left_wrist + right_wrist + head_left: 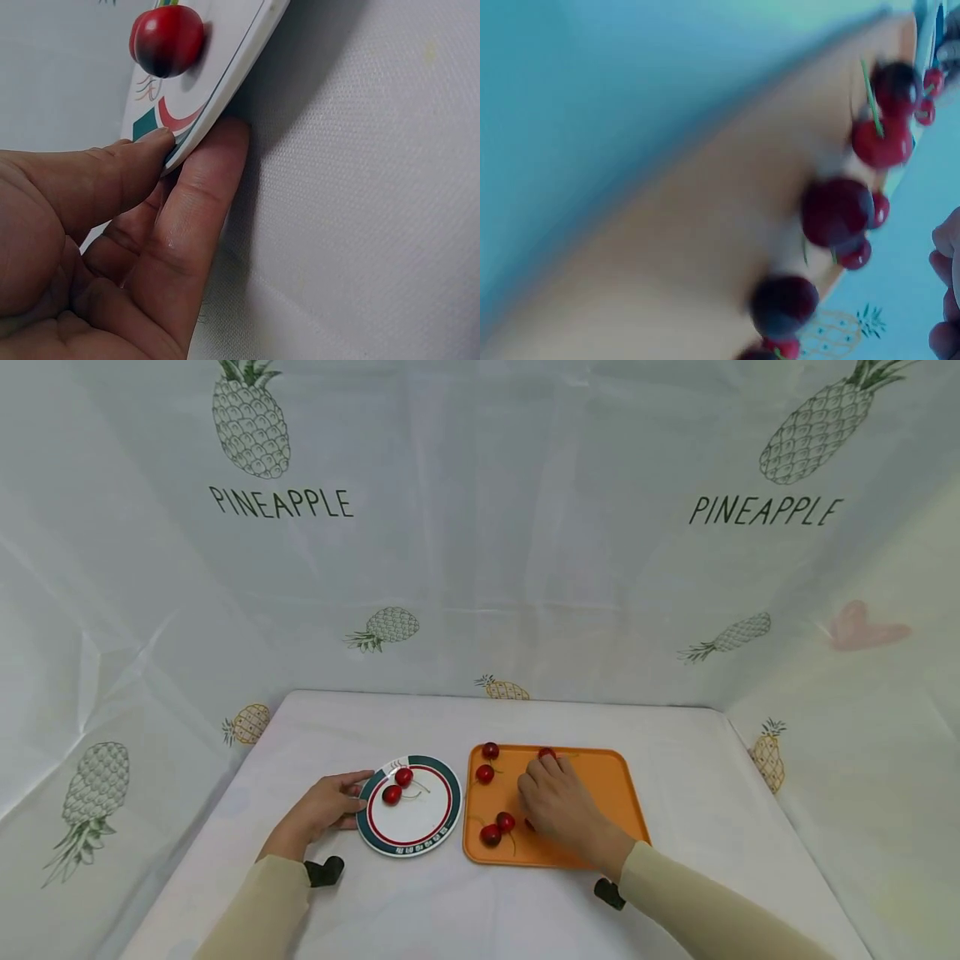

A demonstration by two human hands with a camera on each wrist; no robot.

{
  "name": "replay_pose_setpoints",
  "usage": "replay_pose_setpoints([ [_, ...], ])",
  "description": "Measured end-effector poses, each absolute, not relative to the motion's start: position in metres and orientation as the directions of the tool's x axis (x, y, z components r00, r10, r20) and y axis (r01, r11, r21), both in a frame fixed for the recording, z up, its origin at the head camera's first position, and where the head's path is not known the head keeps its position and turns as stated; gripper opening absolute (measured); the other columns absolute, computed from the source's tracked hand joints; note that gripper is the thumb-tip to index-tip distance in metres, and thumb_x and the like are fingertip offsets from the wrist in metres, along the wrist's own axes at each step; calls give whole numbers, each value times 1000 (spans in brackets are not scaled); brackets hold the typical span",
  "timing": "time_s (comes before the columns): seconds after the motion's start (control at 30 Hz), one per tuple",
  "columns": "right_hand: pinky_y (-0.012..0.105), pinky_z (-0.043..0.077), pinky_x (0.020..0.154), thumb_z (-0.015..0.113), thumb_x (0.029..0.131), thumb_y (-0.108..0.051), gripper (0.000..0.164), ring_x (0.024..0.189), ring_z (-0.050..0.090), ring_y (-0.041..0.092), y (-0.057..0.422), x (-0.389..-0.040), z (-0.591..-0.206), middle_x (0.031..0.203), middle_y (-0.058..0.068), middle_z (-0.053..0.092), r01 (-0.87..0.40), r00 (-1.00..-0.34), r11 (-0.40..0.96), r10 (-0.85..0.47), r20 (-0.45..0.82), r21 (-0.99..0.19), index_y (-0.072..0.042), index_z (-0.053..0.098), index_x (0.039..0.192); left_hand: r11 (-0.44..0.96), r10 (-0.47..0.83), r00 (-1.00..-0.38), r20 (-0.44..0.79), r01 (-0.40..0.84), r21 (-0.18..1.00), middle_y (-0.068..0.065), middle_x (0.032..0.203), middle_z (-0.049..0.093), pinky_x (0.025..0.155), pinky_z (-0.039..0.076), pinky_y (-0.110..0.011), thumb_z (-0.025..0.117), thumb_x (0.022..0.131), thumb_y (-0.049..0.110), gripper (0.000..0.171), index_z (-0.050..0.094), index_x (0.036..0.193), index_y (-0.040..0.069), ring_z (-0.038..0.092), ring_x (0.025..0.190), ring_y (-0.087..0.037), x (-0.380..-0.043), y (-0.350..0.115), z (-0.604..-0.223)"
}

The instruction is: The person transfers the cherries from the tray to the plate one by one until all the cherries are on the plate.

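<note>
Two cherries [392, 795] on plate [416, 822]

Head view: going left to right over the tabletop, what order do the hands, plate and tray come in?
Left hand → round plate → orange tray. Right hand left out of the order: it overlaps the tray.

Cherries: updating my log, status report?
Left hand pinching plate. Right hand over orange tray, grip unclear. Two cherries on plate, others on tray; no obstruction seen.
</note>
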State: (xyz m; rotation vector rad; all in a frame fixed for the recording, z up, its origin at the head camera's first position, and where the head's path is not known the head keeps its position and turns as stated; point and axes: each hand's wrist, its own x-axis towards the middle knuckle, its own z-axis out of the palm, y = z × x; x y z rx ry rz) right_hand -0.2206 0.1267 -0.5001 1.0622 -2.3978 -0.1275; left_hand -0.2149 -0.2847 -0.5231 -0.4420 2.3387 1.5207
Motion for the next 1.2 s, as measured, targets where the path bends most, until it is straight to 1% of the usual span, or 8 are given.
replay_pose_setpoints([
  [0.17,33,34,72,77,93,-28,25,80,41,21,129,-197,-518,82,1,52,-657,-547,708,-684,483,260,-12,60,85,376,-79,-905,-418,-416,828,-20,127,56,74,65,-32,70,96,-4,62,55,154,11,66,84,-21,-215,-284,-523],
  [0.27,32,34,70,77,90,-29,27,77,39,18,126,-187,-526,80,-1,49,-646,-526,716,-668,526,263,-14,57,80,375,-78,-906,-416,-413,830,-20,128,55,75,65,-33,69,96,-4,62,54,154,10,66,84,-21,-214,-283,-522],
  [0.33,32,35,70,78,88,-31,29,77,38,18,124,-182,-529,80,-1,47,-642,-529,723,-659,535,255,-14,56,78,372,-81,-905,-418,-416,829,-20,128,55,75,65,-33,69,96,-4,62,54,154,11,67,85,-21,-214,-284,-522],
  [0.43,33,36,73,76,90,-37,32,80,40,19,119,-177,-532,82,-1,47,-639,-571,733,-655,496,232,-14,57,80,369,-80,-905,-417,-416,831,-21,129,54,75,65,-33,70,96,-4,62,54,154,11,66,86,-21,-214,-284,-522],
  [0.57,34,36,77,72,96,-48,37,87,43,21,115,-173,-536,86,0,49,-624,-655,752,-652,383,213,-15,60,86,360,-75,-906,-417,-414,836,-21,129,55,75,65,-34,70,96,-4,62,54,154,10,67,85,-21,-214,-285,-522],
  [0.7,35,37,79,68,98,-53,40,90,45,22,115,-171,-539,88,0,50,-604,-697,767,-641,322,217,-14,62,89,354,-72,-907,-415,-412,840,-21,128,56,75,65,-34,69,96,-5,62,54,155,10,68,84,-21,-215,-284,-523],
  [1.0,36,41,78,78,91,-45,36,87,43,23,123,-177,-540,86,0,48,-601,-683,768,-637,357,222,-14,60,84,351,-86,-903,-421,-423,835,-20,128,56,75,65,-33,69,96,-5,63,54,155,11,68,84,-21,-214,-283,-523],
  [1.2,37,40,77,79,90,-41,34,85,43,22,130,-180,-540,84,0,46,-594,-681,772,-632,371,226,-14,59,81,351,-79,-907,-413,-413,841,-20,127,57,75,65,-34,68,96,-6,62,54,154,10,68,84,-21,-213,-284,-523],
])
